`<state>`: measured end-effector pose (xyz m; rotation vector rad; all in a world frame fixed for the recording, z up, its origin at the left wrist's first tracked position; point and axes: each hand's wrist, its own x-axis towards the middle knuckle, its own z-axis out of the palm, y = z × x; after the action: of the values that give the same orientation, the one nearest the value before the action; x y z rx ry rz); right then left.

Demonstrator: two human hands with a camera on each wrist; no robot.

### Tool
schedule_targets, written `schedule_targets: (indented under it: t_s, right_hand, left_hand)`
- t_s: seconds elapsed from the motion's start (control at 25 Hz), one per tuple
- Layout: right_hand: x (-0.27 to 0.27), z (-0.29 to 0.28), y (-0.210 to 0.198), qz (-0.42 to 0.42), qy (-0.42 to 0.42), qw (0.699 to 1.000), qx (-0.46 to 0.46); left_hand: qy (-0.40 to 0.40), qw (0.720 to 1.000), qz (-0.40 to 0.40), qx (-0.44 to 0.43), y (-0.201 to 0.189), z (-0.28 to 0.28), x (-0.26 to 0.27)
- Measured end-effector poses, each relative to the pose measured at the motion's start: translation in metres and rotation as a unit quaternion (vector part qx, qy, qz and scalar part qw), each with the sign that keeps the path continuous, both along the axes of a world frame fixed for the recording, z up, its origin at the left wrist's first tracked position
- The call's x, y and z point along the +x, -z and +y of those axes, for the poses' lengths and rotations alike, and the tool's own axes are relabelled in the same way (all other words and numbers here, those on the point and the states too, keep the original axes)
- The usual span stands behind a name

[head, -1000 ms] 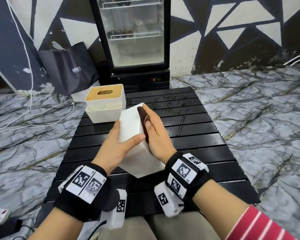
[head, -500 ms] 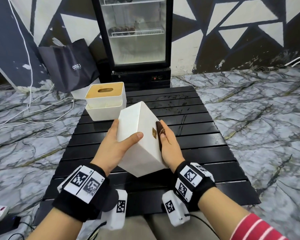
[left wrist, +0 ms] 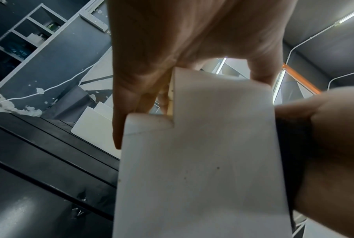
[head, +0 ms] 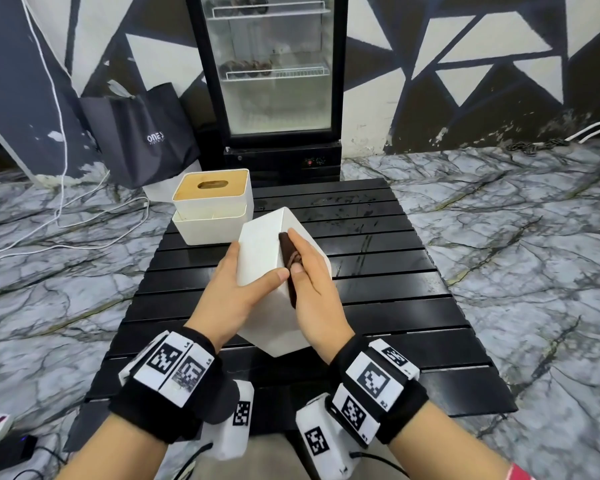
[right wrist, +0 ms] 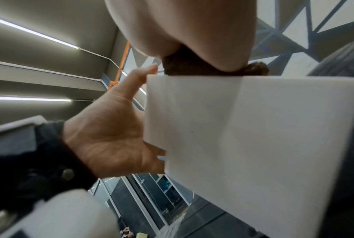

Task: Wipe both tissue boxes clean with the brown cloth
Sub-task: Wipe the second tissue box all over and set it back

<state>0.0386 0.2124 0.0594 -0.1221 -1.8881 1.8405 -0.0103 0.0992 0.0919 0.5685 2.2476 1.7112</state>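
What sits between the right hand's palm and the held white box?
The brown cloth, pressed under the right hand against the white tissue box; clearest in head view.

White box [head: 260,251] — brown cloth [head: 289,261]

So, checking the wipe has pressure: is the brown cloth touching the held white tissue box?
Touching. The head view shows the right hand pressing the brown cloth flat against the white tissue box.
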Motion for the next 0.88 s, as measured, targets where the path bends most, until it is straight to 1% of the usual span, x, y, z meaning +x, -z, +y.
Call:
schedule_targets:
  t_s: [0.12,0.32,0.44,0.56,0.64,0.72,0.76,0.8,0.88]
  right_hand:
    - [-0.013,-0.001,-0.008,0.014,0.002,1.000,0.010]
    - [-0.033,0.021,-0.012,-0.046,0.005,0.997,0.059]
    - [-0.036,0.032,0.003,-0.091,0.034,0.994,0.056]
    - [-0.028,0.038,0.021,-0.131,0.060,0.988,0.051]
    - [-0.024,0.042,0.033,-0.152,0.089,0.984,0.037]
    - [-0.019,0.046,0.039,-0.160,0.116,0.980,-0.008]
    - [-0.016,0.049,0.041,-0.155,0.126,0.978,-0.055]
    - [-0.012,0.053,0.041,-0.146,0.132,0.974,-0.117]
    - [0.000,0.064,0.035,-0.118,0.125,0.955,-0.241]
  left_hand:
    - [0.010,1.000,0.005,0.009,-0.002,-0.001,0.001]
    - [-0.007,1.000,-0.007,-0.011,-0.002,-0.003,-0.001]
    - [-0.014,1.000,-0.014,0.007,-0.004,-0.002,0.001]
    - [-0.024,1.000,-0.007,-0.007,-0.003,0.000,0.002]
    - [-0.021,0.999,0.014,-0.030,-0.002,0.004,0.003]
    - [-0.017,0.997,0.037,-0.064,-0.004,0.010,0.008]
    - [-0.016,0.995,0.053,-0.083,-0.006,0.013,0.011]
    - [-0.008,0.993,0.064,-0.103,-0.009,0.016,0.014]
    - [0.018,0.985,0.087,-0.149,-0.012,0.019,0.018]
